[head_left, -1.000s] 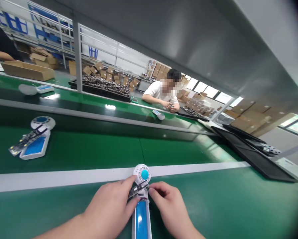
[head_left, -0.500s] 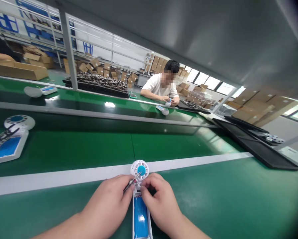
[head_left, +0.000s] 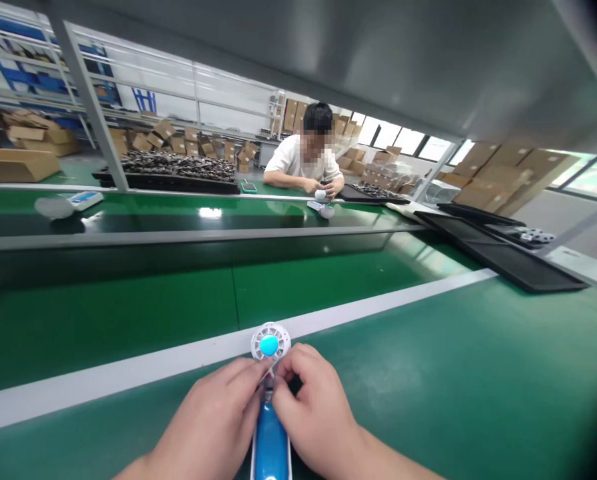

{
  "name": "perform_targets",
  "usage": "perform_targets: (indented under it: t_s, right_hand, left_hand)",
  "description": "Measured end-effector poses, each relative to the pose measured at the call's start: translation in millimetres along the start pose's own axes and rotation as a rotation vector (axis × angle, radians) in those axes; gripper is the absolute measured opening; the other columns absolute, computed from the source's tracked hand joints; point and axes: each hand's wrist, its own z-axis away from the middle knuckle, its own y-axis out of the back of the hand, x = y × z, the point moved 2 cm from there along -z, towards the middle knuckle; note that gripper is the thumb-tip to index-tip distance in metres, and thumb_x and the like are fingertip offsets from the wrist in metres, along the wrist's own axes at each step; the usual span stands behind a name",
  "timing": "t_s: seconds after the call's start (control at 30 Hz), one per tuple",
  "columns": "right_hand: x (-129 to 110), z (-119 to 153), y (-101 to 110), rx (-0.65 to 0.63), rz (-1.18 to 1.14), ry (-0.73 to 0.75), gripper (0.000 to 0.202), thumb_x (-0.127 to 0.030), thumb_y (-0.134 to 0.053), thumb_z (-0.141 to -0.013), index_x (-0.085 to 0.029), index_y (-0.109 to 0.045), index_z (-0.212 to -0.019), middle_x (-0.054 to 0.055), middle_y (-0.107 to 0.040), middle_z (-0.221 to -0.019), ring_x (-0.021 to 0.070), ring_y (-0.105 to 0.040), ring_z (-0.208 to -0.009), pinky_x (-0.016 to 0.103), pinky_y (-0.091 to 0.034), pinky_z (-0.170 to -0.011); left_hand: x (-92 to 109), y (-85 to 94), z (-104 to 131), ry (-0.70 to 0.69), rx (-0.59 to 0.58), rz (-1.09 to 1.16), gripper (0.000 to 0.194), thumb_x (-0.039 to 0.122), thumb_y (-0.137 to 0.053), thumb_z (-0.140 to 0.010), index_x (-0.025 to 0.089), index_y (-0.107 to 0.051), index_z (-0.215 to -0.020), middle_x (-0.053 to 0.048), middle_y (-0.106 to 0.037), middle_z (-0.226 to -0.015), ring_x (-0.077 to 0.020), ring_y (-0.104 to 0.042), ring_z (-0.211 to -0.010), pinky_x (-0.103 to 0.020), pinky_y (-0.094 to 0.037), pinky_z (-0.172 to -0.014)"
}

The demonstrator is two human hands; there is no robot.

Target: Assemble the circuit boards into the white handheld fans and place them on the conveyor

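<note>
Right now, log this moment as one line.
left hand: pinching neck of white handheld fan shell with blue battery | right hand: pinching same neck | fan on green belt | co-worker opposite

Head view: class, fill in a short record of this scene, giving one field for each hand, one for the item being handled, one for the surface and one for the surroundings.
Left hand: left hand pinches the neck of the handheld fan
Right hand: right hand pinches the same spot, fingers meeting the left's
Item: handheld fan, white round head with blue centre, blue handle, lying flat
Surface: green belt with a white stripe
Surroundings: a co-worker seated across, black trays to the right
</note>
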Motion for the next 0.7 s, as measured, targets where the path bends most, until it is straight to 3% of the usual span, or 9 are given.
perform_targets:
  t_s: [0.23,0.7]
  right_hand:
    - [-1.3,0.5,1.3,-0.009,-0.069,0.001,0.016,-0.005,-0.05,-0.075,-0.019,-0.048,-0.067,-0.001,-0.054,-0.074,0.0188,-0.052,-0.073,0.026,-0.037,-0.065]
    - [-1.8,4.2,-0.1,0.015,-0.034,0.047,0.014,-0.013,-0.045,-0.084,-0.019,-0.043,-0.072,0.001,-0.053,-0.078,0.0201,-0.049,-0.074,0.03,-0.035,-0.068]
  left_hand:
    - [-0.1,-0.4,-0.4,-0.093,0.043,-0.076,0.035,0.019,-0.042,-0.097,0.029,-0.055,-0.129,-0.002,-0.069,-0.113,-0.0133,-0.068,-0.099,-0.024,-0.059,-0.085]
    - [-4.3,-3.5,4.9,-0.142,0.069,-0.128,0.041,0.016,-0.044,-0.097,0.029,-0.049,-0.135,-0.003,-0.063,-0.12,-0.011,-0.065,-0.105,-0.019,-0.056,-0.09]
